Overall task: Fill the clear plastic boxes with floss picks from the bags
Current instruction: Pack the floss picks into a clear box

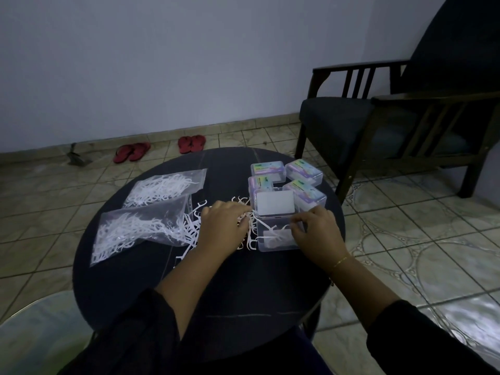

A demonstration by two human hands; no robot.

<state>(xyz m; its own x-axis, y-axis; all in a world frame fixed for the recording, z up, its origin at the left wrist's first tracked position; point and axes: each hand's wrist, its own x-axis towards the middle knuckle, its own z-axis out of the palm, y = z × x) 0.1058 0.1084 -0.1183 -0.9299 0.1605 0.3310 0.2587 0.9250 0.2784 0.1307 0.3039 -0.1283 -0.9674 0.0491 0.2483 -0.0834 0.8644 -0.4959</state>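
Note:
An open clear plastic box lies on the round dark table, its lid tipped up behind it and a few white floss picks inside. My right hand holds the box's right side. My left hand rests just left of the box, its fingers curled on a bunch of floss picks from the loose heap. Two clear bags of floss picks lie at the left: a near bag with picks spilling out, and a far bag.
Several closed clear boxes with colourful labels stand behind the open one. A dark wooden armchair stands at the right. Two pairs of red sandals lie on the tiled floor by the wall.

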